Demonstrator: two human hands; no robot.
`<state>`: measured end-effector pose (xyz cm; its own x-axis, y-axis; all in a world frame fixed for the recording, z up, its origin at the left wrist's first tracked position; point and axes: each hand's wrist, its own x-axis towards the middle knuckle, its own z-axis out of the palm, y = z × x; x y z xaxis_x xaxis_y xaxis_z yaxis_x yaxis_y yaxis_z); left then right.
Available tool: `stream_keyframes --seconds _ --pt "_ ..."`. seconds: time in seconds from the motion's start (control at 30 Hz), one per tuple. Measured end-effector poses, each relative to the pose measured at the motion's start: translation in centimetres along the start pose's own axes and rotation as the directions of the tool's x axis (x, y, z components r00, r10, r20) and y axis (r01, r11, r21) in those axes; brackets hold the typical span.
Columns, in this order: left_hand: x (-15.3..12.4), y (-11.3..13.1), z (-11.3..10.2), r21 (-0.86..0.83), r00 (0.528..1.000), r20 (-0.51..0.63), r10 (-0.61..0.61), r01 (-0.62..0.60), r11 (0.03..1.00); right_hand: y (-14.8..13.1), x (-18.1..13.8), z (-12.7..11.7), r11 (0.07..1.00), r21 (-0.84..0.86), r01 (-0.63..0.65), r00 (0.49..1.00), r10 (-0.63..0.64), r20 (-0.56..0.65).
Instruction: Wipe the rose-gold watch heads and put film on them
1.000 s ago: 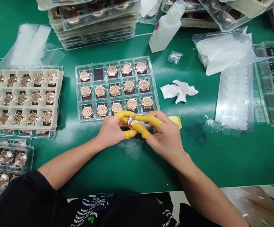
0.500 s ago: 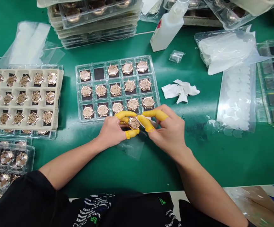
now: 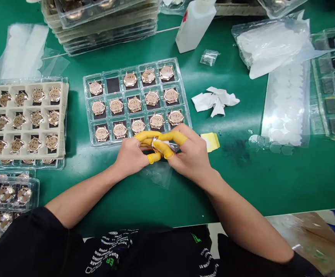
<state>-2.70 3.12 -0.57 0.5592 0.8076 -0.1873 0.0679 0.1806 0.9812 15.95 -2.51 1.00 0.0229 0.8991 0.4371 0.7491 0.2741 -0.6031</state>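
Observation:
Both my hands meet just below the front edge of a clear plastic tray (image 3: 135,66), holding a rose-gold watch case (image 3: 157,145) between yellow finger cots. My left hand (image 3: 130,154) grips the case from one side, and my right hand (image 3: 192,154) pinches it from the other, with a pale scrap of wipe or film showing beside it. Fingers hide most of the case's face. Several similar watch cases sit in the tray's black-padded cells, and one cell (image 3: 113,85) in the back row holds none. A clear film sheet (image 3: 157,175) lies under my hands.
A beige tray (image 3: 63,115) of watch cases stands at the left, with a clear tray (image 3: 8,194) nearer me. Stacked trays (image 3: 98,29), a white bottle (image 3: 195,25), a crumpled white wipe (image 3: 215,100), a yellow note pad (image 3: 210,142) and sticker sheets (image 3: 285,104) surround the work area.
The watch case has turned from face-up toward edge-on between my fingers, and my right hand has closed over it. The whole scene has shifted up and left in view as my head moved.

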Motion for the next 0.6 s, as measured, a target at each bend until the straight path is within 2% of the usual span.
stream_keyframes --seconds 0.1,0.23,0.3,0.37,0.47,0.57,0.6 --pt "0.0 0.0 0.0 0.001 0.999 -0.033 -0.013 0.013 1.000 -0.1 0.0 0.0 0.999 -0.019 -0.031 0.999 0.031 -0.029" --pt "0.1 -0.1 -0.1 -0.041 0.999 -0.004 -0.033 0.033 0.999 -0.1 -0.1 0.7 0.997 0.061 0.050 0.999 -0.050 0.005" --pt "0.2 -0.2 -0.2 -0.051 1.000 0.000 -0.026 0.026 0.998 0.5 0.2 0.8 1.000 0.021 0.010 0.998 -0.008 -0.069" --pt "0.2 -0.2 -0.1 -0.012 1.000 -0.011 -0.018 0.018 1.000 1.7 1.3 0.0 0.992 -0.018 -0.121 0.975 0.115 -0.191" --pt "0.2 -0.1 -0.1 0.065 1.000 -0.013 -0.013 0.014 0.998 4.1 5.4 -2.7 0.959 0.047 -0.281 0.906 0.281 -0.316" --pt "0.2 0.0 0.0 0.074 1.000 0.004 0.008 -0.008 0.997 6.1 12.7 -6.0 0.946 0.057 -0.320 0.891 0.321 -0.321" --pt "0.2 0.0 0.0 0.075 1.000 0.008 0.013 -0.013 0.997 6.7 15.5 -6.9 0.939 0.044 -0.342 0.898 0.341 -0.280"
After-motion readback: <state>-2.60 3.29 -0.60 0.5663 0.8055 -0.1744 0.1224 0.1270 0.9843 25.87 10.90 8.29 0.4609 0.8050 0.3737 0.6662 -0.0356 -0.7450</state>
